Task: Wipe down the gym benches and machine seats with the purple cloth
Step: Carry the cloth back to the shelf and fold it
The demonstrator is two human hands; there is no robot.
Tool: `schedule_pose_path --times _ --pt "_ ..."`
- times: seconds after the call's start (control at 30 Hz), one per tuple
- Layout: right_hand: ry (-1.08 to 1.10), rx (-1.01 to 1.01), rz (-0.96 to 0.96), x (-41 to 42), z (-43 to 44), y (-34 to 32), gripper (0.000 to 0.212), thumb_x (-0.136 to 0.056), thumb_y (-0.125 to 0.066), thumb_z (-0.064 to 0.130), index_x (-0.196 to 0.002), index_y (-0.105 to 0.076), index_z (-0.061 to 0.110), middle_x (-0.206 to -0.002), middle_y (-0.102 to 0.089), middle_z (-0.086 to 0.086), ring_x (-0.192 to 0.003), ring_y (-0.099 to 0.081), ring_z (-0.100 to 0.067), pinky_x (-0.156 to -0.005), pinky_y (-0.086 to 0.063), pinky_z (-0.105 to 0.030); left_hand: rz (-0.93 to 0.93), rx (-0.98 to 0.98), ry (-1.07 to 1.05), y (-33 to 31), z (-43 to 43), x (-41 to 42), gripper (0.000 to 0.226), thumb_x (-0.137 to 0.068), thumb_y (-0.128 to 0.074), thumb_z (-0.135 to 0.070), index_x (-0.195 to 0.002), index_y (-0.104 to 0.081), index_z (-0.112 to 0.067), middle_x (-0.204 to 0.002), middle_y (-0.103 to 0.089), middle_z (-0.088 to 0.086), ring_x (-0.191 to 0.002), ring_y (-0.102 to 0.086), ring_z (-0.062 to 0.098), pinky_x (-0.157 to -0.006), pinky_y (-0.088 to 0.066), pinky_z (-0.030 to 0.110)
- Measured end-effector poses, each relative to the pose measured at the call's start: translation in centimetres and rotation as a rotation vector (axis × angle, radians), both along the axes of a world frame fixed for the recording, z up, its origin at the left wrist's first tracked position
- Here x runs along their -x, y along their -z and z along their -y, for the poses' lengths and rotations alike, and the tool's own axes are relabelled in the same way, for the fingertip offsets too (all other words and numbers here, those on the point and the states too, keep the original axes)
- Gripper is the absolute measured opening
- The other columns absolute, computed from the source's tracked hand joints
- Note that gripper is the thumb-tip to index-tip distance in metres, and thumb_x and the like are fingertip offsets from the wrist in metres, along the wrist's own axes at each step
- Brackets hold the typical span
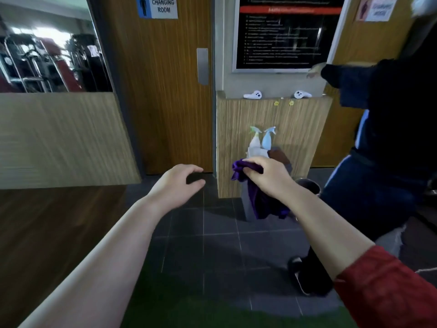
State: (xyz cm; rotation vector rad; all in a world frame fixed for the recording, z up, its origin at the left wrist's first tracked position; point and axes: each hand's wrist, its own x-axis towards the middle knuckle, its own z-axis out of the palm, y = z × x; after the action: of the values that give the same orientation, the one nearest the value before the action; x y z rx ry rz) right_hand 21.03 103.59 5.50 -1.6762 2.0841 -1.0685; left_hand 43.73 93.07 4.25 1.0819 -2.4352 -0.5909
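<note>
Both bare forearms are reaching forward over the dark tiled floor (pixel 212 235). The left hand (pixel 181 182) is hovering with its back turned up, at nine o'clock from the right hand (pixel 264 177) and clearly apart from it. Its fingers are curling loosely, and the thumb is standing off from them in a wide C. It is gripping nothing and touching nothing. The right arm is coming in from five o'clock, with a red sleeve (pixel 390 290) covering only its upper part. The back of this hand is also facing up.

The purple cloth (pixel 267 207) is hanging just right of the middle of the view. It is deep purple, soft and crumpled. A small bunch is poking out of the fist toward nine o'clock. The longer part is drooping in loose folds toward six o'clock, under the wrist and in front of a grey container (pixel 247 210).

The right hand's fingers and thumb are closing tightly round the gathered top of the cloth, clamping it in the fist.

At twelve o'clock from that hand, two pale spray bottles (pixel 261 139) are rising against a striped wooden panel (pixel 305 138). Whether they are standing in the container is not clear. Higher still, two white controllers (pixel 253 94) are lying on the panel's ledge. At three o'clock another person (pixel 390 138) in dark clothing is standing, blurred.
</note>
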Motion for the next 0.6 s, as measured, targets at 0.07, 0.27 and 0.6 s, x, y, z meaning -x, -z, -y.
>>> schedule_pose_path --times 0.07,0.27,0.6 --pt "-0.001 0.014 0.009 2.4 5.7 -0.7 0.026 -0.094 -0.056 0.029 -0.119 -0.063 0.028 -0.104 -0.064 0.014 -0.09 -0.055 0.003 -0.07 -0.037 -0.007 -0.014 -0.011 0.002 -0.3 5.5 2.4 0.042 -0.094 -0.057 -0.04 -0.135 -0.052 -0.03 -0.14 -0.051 -0.008 -0.129 -0.044 0.007 -0.099 -0.034 0.023" --pt "0.016 -0.011 0.029 9.5 21.9 0.3 0.023 -0.093 -0.057 0.031 -0.115 -0.063 0.03 -0.098 -0.064 0.015 -0.092 -0.058 -0.003 -0.071 -0.039 -0.012 -0.018 -0.022 -0.01 -0.2 21.7 9.3 0.042 -0.094 -0.056 -0.042 -0.135 -0.052 -0.031 -0.143 -0.047 -0.007 -0.131 -0.042 0.011 -0.099 -0.035 0.024" --pt "0.074 -0.027 -0.02 22.7 47.2 0.6 0.027 -0.092 -0.057 0.031 -0.118 -0.059 0.03 -0.098 -0.059 0.021 -0.091 -0.056 -0.001 -0.074 -0.04 -0.017 -0.025 -0.027 0.083 -1.7 49.2 24.5 0.043 -0.093 -0.055 -0.045 -0.135 -0.051 -0.033 -0.145 -0.046 -0.007 -0.132 -0.042 0.012 -0.105 -0.042 0.036"
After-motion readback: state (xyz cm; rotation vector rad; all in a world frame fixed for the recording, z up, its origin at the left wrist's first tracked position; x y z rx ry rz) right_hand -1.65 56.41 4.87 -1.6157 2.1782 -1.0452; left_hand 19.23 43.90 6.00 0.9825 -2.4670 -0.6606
